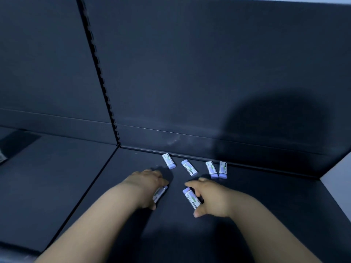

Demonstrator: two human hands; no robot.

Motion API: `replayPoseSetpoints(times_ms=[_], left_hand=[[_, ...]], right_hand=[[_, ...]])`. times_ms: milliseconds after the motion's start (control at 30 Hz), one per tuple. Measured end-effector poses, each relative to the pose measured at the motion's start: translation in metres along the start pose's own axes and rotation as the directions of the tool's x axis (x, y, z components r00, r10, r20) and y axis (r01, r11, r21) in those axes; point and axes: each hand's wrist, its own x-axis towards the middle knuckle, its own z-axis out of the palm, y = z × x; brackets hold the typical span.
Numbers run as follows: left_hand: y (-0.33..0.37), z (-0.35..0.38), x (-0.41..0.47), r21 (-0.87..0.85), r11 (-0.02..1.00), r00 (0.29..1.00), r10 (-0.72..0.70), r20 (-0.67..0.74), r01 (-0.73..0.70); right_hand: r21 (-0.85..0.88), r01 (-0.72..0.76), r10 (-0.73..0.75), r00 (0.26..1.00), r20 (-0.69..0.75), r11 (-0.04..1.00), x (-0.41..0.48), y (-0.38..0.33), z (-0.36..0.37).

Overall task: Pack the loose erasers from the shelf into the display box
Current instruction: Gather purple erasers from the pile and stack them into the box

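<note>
The left hand [146,185] grasps one eraser [160,193] low-centre and the right hand [212,196] curls round another eraser [191,198], so a shallow grip could let either slip onto the shelf [266,205].

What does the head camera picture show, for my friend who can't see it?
The left hand grips an eraser and the right hand curls round a second eraser on a dark shelf. Four more erasers lie loose by the back wall.
</note>
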Motion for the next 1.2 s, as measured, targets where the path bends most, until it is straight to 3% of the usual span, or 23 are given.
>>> replayPoseSetpoints(times_ms=[133,300,467,800,967,1200], left_hand=[[0.000,0.003,-0.006,-0.040,0.999,0.995,-0.015,-0.095,0.011],[-0.006,0.003,-0.028,0.011,1.000,0.943,-0.002,-0.333,0.006],[-0.034,0.020,-0.045,0.012,0.998,0.797,0.062,-0.601,-0.068],[-0.123,0.041,-0.085,0.045,0.979,0.692,0.173,-0.701,-0.199],[-0.174,0.058,-0.109,-0.007,0.968,0.707,0.180,-0.684,-0.253],[-0.206,0.075,-0.138,-0.047,0.965,0.728,0.162,-0.667,-0.258]], right_hand=[[0.079,-0.016,0.021,0.998,-0.055,0.997,-0.002,-0.002,0.000],[0.070,0.018,0.005,0.948,-0.318,0.997,-0.003,-0.022,0.006],[-0.055,0.024,-0.046,0.887,-0.460,0.998,-0.007,-0.059,0.016],[0.101,-0.100,0.142,0.763,-0.631,0.990,0.024,-0.176,0.065],[0.156,-0.128,0.200,0.721,-0.664,0.979,0.047,-0.232,0.093],[0.176,-0.157,0.234,0.736,-0.635,0.972,0.052,-0.273,0.117]])
